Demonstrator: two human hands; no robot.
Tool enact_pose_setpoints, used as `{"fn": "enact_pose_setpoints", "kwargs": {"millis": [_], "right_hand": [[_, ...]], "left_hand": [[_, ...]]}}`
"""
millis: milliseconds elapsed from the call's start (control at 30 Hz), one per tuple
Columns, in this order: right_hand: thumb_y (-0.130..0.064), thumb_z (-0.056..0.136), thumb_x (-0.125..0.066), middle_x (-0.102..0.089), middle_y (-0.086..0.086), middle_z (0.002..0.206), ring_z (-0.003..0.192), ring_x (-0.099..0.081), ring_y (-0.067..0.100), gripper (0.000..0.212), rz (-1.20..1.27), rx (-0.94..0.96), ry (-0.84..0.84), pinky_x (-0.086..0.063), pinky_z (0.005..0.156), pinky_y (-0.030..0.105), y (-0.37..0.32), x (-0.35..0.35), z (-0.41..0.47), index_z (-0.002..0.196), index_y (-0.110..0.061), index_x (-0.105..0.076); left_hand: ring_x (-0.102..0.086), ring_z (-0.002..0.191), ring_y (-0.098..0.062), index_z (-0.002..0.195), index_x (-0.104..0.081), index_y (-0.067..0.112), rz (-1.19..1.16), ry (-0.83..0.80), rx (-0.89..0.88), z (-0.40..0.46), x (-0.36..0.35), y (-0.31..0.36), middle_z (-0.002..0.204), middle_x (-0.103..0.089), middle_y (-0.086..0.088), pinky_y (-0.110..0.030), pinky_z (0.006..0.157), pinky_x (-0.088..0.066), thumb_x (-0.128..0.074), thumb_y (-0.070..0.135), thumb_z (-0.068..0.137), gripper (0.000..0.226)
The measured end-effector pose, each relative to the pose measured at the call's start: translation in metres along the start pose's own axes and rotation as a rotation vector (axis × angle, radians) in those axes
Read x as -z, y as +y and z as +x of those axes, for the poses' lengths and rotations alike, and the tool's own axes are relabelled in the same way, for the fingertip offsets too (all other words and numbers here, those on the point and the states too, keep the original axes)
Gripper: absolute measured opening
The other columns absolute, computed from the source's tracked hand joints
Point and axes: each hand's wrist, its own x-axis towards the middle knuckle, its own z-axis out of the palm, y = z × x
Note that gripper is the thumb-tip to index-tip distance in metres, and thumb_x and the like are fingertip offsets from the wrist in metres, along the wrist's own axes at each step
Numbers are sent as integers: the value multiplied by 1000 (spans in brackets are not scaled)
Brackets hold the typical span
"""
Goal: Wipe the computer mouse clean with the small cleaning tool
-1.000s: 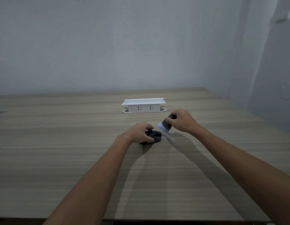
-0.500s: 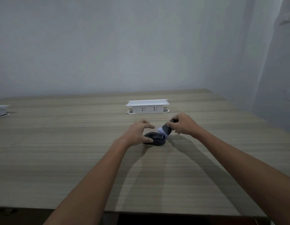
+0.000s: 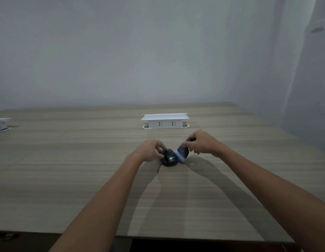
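Observation:
A black computer mouse [image 3: 169, 158] lies on the wooden table [image 3: 67, 170] near its middle. My left hand [image 3: 151, 150] grips the mouse from its left side, fingers curled over its top. My right hand [image 3: 200, 143] holds a small cleaning tool [image 3: 182, 152], dark with a pale blurred head, tilted down to the left. The pale head touches the right side of the mouse. Part of the tool's handle is hidden inside my fingers.
A white pop-up socket box [image 3: 165, 121] stands on the table behind my hands. A second white box [image 3: 1, 123] shows at the far left edge. The table's front edge [image 3: 158, 238] runs under my forearms. A grey wall rises behind.
My left hand opened off the mouse half a second ago and now grips it again. The tool's head has moved down against the mouse's right side. The view shifted slightly.

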Motion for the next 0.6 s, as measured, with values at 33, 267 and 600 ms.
{"fn": "enact_pose_setpoints", "kwargs": {"millis": [33, 267, 600], "right_hand": [[-23, 88, -66, -66, 6, 65, 50, -54, 13, 25, 8, 5, -13, -46, 45, 20, 0, -1, -1, 83, -1, -76], [-19, 90, -63, -69, 7, 66, 48, -58, 12, 22, 104, -44, 38, -49, 46, 22, 11, -5, -13, 87, -2, -75], [-18, 91, -59, -70, 17, 68, 50, -58, 23, 23, 152, -229, 255, -51, 46, 29, 38, -19, -23, 83, 0, -70]], "left_hand": [[-64, 94, -20, 116, -72, 18, -5, -5, 14, 1, 1, -1, 109, -72, -8, -29, 84, -49, -69, 17, 86, 31], [-63, 91, -20, 113, -73, 12, -52, 117, 31, 2, -23, 9, 112, -71, -12, -25, 77, -45, -71, 42, 84, 42], [-52, 97, -15, 121, -68, 14, -70, 169, -37, -1, -29, 6, 116, -55, -11, -18, 82, -36, -71, 22, 84, 38]]}}
